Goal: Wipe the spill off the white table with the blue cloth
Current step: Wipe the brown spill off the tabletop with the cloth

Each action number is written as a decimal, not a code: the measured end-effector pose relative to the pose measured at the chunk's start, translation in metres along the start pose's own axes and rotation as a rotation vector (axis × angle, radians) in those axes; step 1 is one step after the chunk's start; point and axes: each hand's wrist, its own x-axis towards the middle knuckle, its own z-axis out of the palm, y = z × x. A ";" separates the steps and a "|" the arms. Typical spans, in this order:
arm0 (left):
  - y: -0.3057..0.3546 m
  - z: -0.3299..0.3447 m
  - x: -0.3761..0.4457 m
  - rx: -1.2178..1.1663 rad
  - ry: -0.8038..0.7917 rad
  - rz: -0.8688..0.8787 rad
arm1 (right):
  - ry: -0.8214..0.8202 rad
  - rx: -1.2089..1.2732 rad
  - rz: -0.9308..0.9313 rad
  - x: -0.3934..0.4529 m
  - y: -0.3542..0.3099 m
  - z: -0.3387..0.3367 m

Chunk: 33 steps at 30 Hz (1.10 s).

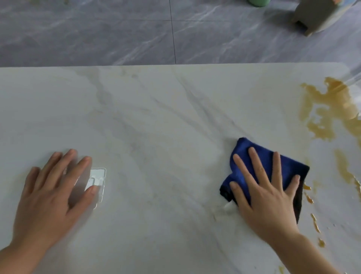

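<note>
Nearest the camera, two bare forearms reaching in over the near edge of the white table (156, 109). Left hand (52, 187) resting flat toward the near left corner, fingers straight and spread, gripping nothing, fingertips just beside a bright rectangular reflection (97, 181) on the glossy marble-veined top. Right hand (265, 191) pressing palm-down on the folded blue cloth (252, 154), fingers straight and fanned across it, not curled round it, toward the near right part of the tabletop. Amber spill (328, 109) pooled large at the far right corner, then trailing as streaks and droplets down the right edge to the near side, closest drops just beside the cloth's right border. Beyond the far edge, grey marbled floor tiles (97, 33), a green object (258, 2) and a pale grey object (320, 15), both cut off at the top. Wiping apparently well short of done, most of the liquid untouched. Best handled by keeping flat, even pressure, sweeping from the clean middle out toward the right edge and then drawing the pool inward, refolding to a dry face once soaked, and bracing with the left hand; risk of smearing or pushing liquid off the right edge.
</note>
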 end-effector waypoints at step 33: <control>-0.003 0.002 -0.002 0.020 0.039 0.001 | -0.002 -0.051 -0.208 -0.085 -0.019 0.020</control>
